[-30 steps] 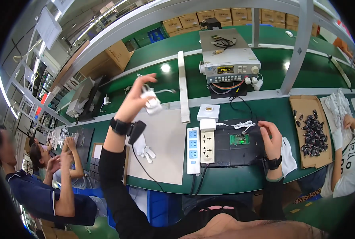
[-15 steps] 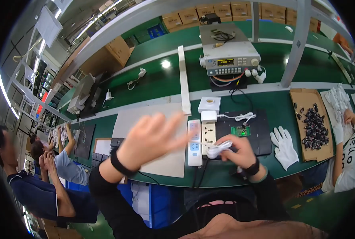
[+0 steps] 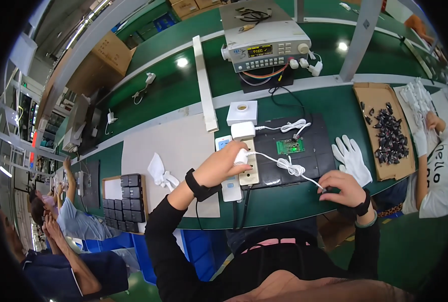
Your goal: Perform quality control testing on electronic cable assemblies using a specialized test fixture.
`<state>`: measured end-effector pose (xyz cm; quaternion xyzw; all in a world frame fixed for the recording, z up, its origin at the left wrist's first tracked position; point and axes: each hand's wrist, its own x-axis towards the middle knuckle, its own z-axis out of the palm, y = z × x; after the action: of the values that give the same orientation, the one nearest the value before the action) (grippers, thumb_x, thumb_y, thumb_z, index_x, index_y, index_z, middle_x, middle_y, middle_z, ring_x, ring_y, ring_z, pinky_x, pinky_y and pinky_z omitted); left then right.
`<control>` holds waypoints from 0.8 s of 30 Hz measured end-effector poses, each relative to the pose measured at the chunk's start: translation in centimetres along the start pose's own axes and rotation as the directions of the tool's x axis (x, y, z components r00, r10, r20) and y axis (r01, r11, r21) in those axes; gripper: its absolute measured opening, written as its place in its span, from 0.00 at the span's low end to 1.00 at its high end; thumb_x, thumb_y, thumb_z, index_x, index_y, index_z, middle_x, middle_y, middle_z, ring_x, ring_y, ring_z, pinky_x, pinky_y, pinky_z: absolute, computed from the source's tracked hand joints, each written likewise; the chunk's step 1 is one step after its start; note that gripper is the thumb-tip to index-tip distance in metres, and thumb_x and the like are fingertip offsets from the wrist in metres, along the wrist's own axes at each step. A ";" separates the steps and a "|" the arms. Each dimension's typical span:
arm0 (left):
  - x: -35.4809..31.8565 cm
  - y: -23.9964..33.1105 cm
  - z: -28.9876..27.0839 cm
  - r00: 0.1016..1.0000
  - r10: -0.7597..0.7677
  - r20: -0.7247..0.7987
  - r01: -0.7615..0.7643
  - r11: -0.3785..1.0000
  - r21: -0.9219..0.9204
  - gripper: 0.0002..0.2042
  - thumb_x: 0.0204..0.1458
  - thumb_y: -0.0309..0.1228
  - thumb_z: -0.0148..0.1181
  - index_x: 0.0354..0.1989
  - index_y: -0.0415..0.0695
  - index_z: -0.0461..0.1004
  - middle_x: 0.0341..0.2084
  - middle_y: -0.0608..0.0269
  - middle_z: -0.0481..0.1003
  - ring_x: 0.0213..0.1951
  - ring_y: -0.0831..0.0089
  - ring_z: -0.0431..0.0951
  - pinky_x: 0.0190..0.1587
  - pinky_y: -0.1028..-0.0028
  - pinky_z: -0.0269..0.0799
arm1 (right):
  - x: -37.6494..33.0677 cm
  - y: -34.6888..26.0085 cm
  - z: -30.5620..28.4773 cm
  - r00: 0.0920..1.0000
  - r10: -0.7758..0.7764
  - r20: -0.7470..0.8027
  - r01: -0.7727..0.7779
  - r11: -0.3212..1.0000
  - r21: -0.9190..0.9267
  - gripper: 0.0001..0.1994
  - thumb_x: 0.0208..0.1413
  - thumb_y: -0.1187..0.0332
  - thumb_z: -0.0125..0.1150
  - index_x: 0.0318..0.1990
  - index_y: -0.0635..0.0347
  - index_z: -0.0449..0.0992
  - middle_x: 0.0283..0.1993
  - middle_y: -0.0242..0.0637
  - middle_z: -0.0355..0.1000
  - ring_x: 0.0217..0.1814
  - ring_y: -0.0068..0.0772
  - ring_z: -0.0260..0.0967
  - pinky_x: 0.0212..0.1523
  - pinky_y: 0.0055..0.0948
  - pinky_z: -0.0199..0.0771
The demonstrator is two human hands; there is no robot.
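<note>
Partly covered by left hand [image 3: 220, 168]: white charger [image 3: 241, 157] and upper part of beige power strip [image 3: 249, 177]; cannot tell whether plugged in. Half-hidden at fingertips of right hand [image 3: 345, 190]: tip of white cord [image 3: 295, 170], too small to make out. Blurred: screen of grey meter [image 3: 264, 50]. Gripped in left hand: white charger, over power strip. Pinched in right hand: far end of cord, near white glove [image 3: 352, 160]. Between both hands: cord's bundled coil, over black mat [image 3: 317, 138], just nearer than green circuit board [image 3: 290, 146].
</note>
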<state>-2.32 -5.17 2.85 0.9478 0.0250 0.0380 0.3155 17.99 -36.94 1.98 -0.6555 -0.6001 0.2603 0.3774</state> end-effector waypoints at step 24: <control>0.1 -0.5 -1.6 0.976 -0.155 -0.155 0.141 0.985 -0.096 0.22 0.54 0.35 0.58 0.57 0.47 0.64 0.50 0.58 0.68 0.36 0.68 0.74 0.39 0.73 0.72 | 10.3 8.3 2.5 0.946 0.017 -0.323 0.001 0.998 0.056 0.13 0.48 0.70 0.65 0.42 0.61 0.77 0.39 0.41 0.75 0.40 0.41 0.74 0.42 0.30 0.73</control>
<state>-2.39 -3.83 3.82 0.9229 0.1195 0.0923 0.3543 22.40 -26.35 -4.96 -0.6811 -0.5200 0.1673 0.4876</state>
